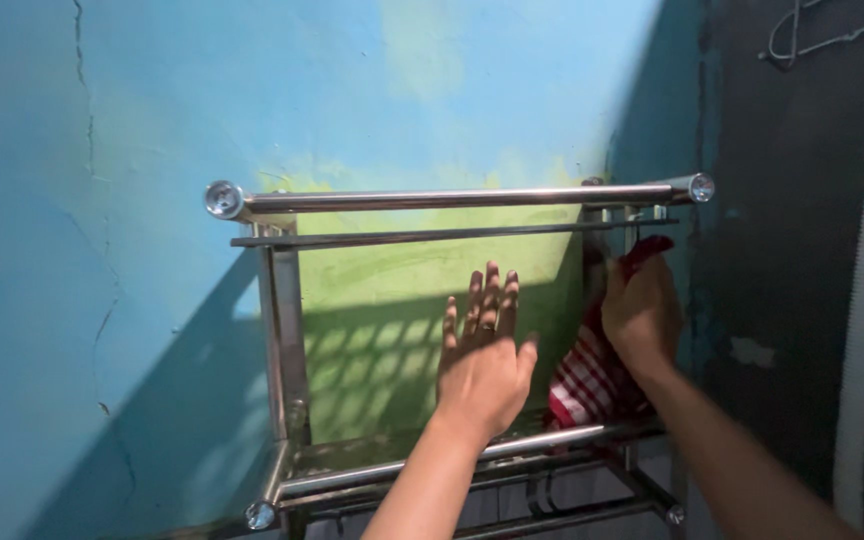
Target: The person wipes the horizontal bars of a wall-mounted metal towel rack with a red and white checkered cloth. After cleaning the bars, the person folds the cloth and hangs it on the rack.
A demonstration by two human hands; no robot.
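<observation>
Fingers of your left hand [482, 370] are spread flat and released, gripping nothing, raised before the green wall patch [382, 300]; fingers of your right hand [642, 315] are clenched on the red-and-white checked cloth [587, 385], pressing it against the right upright of the chrome tubular wall rack [282, 330]; the cloth hangs down to the lower front rail [562, 437]. Keep the cloth bunched firmly; work along the post in short strokes; brace the flat hand clear of the rails; beyond, the top bar [452, 197] crosses the blue wall [102, 150].

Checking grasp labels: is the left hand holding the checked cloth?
No: the left hand is open with fingers spread against the wall, while the right hand grips the red checked cloth.
</observation>
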